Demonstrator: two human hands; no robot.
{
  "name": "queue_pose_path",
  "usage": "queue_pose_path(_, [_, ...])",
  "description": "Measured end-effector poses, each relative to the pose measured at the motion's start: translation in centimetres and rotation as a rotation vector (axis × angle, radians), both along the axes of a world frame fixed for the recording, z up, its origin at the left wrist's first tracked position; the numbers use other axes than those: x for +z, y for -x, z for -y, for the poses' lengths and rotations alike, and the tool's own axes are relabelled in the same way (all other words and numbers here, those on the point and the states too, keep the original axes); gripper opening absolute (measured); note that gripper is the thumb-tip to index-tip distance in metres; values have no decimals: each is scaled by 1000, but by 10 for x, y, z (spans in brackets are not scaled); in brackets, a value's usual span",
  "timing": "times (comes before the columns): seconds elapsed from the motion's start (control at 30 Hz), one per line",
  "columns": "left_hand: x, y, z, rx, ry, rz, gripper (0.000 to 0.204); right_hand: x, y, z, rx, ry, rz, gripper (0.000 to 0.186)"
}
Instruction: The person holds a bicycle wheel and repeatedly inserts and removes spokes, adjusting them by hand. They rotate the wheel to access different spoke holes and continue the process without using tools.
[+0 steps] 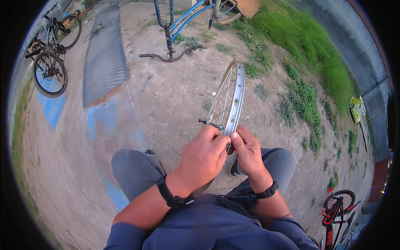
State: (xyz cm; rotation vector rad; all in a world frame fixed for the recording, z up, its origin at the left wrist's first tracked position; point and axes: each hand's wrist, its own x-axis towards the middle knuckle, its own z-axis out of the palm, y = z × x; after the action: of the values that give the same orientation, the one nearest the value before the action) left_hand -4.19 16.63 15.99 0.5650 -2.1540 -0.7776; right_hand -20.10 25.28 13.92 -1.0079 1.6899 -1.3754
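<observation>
A bare bicycle wheel [239,93], with a silver rim, thin spokes and no tyre, stands on edge in front of me between my knees. Its hub axle sticks out to the left, just beyond my knuckles. My left hand [201,153] is closed at the near side of the rim, its thumb and fingers pinching there. Against the same part of the rim, my right hand [248,151] is closed with its thumb pressed on the outer face. The two hands nearly touch. The lowest part of the wheel and most fingertips are hidden behind them.
Ahead, a blue bicycle frame [187,20] stands with rusty handlebars [170,58] near the dirt. A wrench [146,84] lies left of them. Bicycles stand at the far left [50,68] and lower right [333,214]. Green grass [308,100] grows along the right wall.
</observation>
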Motion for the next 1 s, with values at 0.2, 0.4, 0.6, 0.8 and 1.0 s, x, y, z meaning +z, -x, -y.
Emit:
queue_pose_path(0.2, [-4,1,-2,30,-88,-32,20,3,0,-1,-17,39,25,28])
queue_pose_path(0.4, [-3,2,0,18,-16,-31,19,9,3,0,9,42,25,30])
queue_pose_path(0.6, [-17,-1,7,-119,-250,-178,23,16,14,1,-36,-40,-100,37])
queue_pose_path(0.8, [-42,7,23,-280,-652,-123,25,38,32,12,104,-127,-306,35])
queue_pose_path(1.0, [-46,21,29,-409,-942,-289,20,49,39,30,94,-184,-273,33])
